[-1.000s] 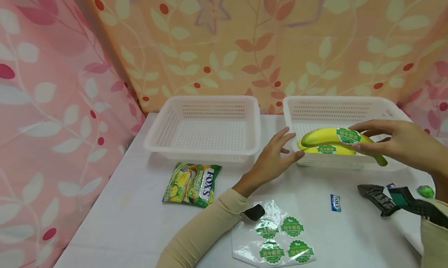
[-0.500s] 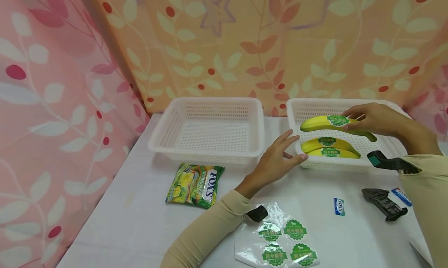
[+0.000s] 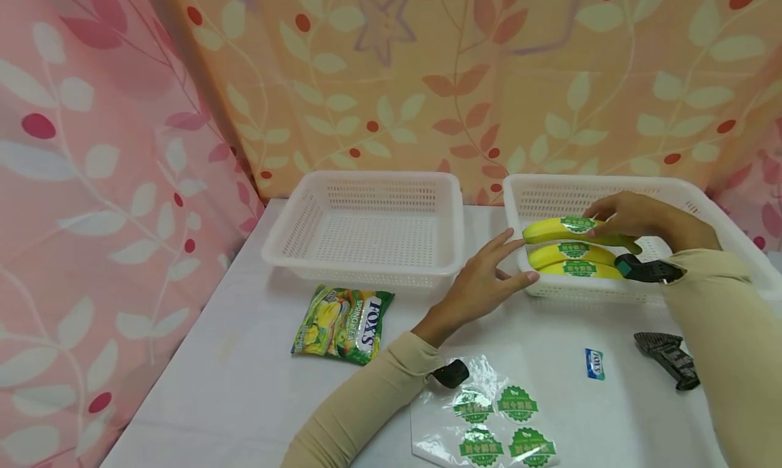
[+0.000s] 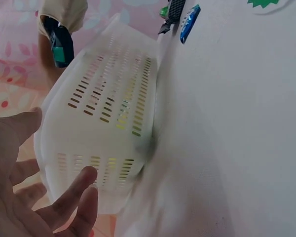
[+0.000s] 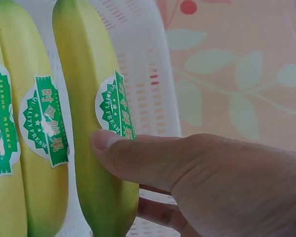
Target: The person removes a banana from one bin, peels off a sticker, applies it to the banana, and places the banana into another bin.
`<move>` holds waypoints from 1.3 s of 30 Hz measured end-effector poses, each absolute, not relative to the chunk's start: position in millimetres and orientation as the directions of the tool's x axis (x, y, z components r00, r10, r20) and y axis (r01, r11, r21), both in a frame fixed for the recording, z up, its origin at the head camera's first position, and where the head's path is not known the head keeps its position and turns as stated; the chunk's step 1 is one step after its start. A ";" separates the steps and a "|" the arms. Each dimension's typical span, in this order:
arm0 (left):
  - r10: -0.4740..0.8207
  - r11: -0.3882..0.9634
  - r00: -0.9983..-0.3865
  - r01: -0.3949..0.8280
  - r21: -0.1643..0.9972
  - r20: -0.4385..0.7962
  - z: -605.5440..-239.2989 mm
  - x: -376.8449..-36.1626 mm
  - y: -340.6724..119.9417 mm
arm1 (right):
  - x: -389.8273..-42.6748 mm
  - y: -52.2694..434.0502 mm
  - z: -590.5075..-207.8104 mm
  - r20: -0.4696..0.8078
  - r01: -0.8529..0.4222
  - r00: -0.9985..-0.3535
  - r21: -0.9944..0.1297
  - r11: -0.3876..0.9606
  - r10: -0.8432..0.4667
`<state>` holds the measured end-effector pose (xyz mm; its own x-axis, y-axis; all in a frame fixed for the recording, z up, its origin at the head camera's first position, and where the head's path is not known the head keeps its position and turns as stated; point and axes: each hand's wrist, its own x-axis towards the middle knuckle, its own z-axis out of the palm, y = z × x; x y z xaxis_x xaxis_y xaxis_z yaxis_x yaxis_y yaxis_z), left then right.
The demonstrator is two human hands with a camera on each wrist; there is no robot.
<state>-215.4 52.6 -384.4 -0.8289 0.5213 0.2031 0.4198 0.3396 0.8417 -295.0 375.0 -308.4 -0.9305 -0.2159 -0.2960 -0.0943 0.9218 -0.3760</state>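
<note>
The right hand is pinching a stickered banana between thumb and fingers, holding it inside the right white basket just beyond 2 other stickered bananas lying there. The left hand is hovering with fingers spread and relaxed, its fingertips touching that basket's near left corner, holding nothing.
</note>
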 end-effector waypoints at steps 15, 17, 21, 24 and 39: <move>0.520 0.352 -0.835 0.403 0.845 0.182 -384.3 -216.9 56.3 | -300.6 371.9 -318.4 -0.346 -0.056 -0.916 -0.387 0.920 -0.201; 0.520 0.352 -0.836 0.399 0.846 0.178 -384.0 -216.8 56.5 | -299.9 372.1 -319.7 -0.346 -0.056 -0.917 -0.385 0.921 -0.201; 0.517 0.356 -0.838 0.397 0.846 0.176 -383.7 -217.2 56.5 | -298.7 371.8 -321.2 -0.333 -0.071 -0.918 -0.396 0.915 -0.216; 0.515 0.360 -0.838 0.401 0.842 0.180 -384.0 -217.7 56.4 | -295.5 369.4 -319.6 -0.296 -0.114 -0.924 -0.390 0.914 -0.242; 0.526 0.530 -0.802 0.570 0.628 0.283 -369.0 -200.7 48.0 | -214.7 339.9 -311.4 -0.029 -0.212 -0.971 -0.367 0.906 -0.239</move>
